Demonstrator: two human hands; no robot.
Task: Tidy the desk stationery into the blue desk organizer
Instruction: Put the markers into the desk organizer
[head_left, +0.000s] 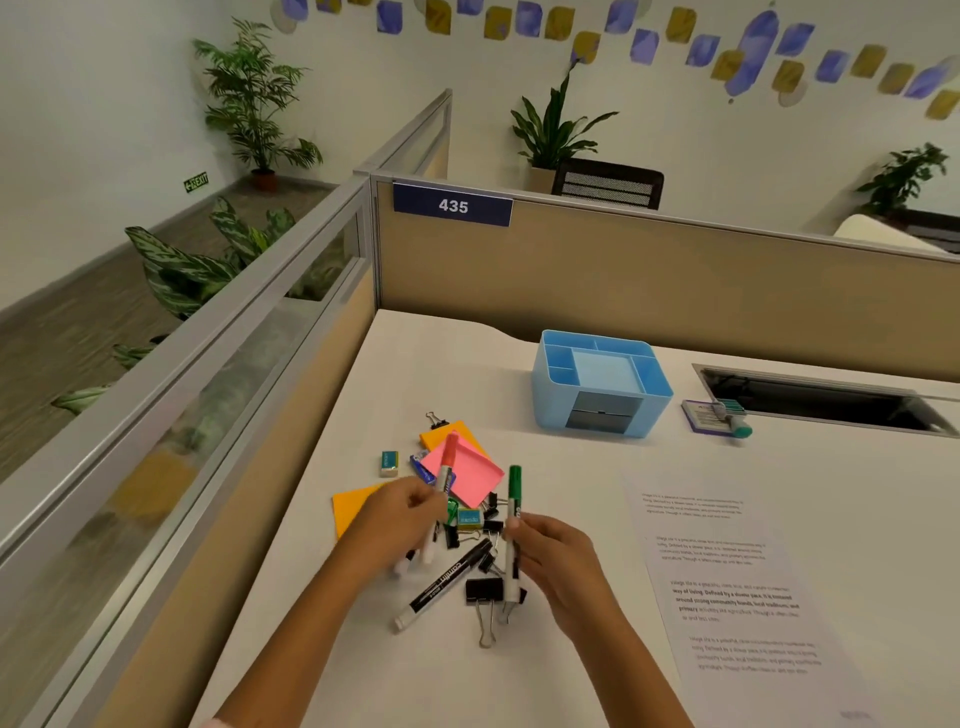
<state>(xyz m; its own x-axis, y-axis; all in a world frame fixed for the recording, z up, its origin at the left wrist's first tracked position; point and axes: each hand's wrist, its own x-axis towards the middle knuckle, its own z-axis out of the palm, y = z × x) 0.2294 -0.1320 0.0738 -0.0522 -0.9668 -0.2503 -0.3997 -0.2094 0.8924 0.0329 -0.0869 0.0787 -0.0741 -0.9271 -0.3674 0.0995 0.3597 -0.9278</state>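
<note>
The blue desk organizer (602, 382) stands at the back of the white desk (545, 467) with nothing visible in its compartments. Nearer me lies a heap of stationery: a pink sticky pad (470, 475), orange pads (447, 434), an eraser (389, 463), a black marker (444, 587) and several black binder clips (484, 592). My left hand (397, 525) grips a red-capped marker (447, 462), held upright over the heap. My right hand (558, 558) grips a green-capped marker (513, 525), also upright.
A purple stapler-like item with a teal tube (719, 415) lies right of the organizer, beside a cable slot (821, 400) in the desk. A printed sheet (737, 587) lies at the right. Partition walls (623, 270) close the desk at the back and left.
</note>
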